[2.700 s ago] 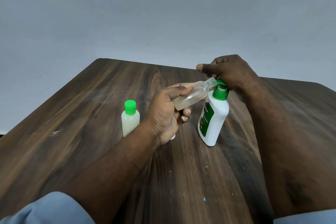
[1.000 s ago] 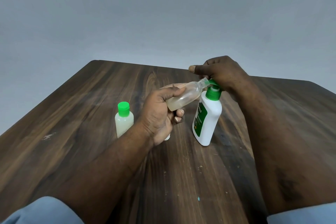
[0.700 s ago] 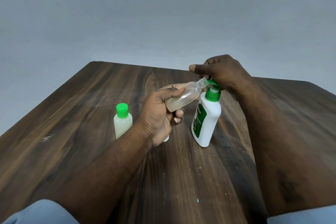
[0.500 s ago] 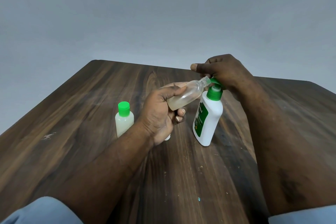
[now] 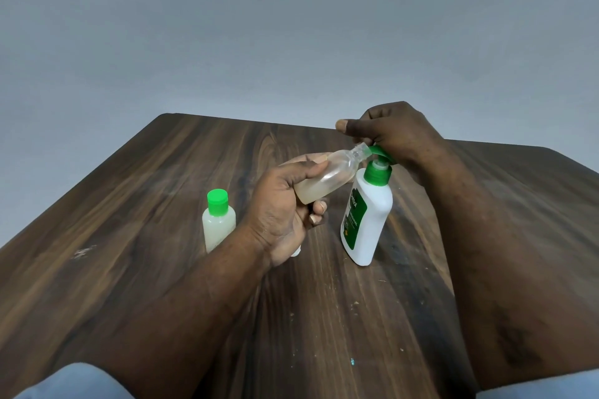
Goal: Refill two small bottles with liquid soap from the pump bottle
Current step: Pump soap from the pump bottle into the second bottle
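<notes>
My left hand (image 5: pixel 285 204) grips the open small bottle (image 5: pixel 327 181) tilted, neck at the pump bottle (image 5: pixel 368 217) spout; my right hand (image 5: pixel 395 136) rests closed over the pump head. The capped small bottle (image 5: pixel 218 223) stands on the table (image 5: pixel 129 204), left of my left hand.

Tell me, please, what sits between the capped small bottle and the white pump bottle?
In the head view, the left hand sits between the capped small bottle and pump bottle, holding the open small bottle tilted.
</notes>
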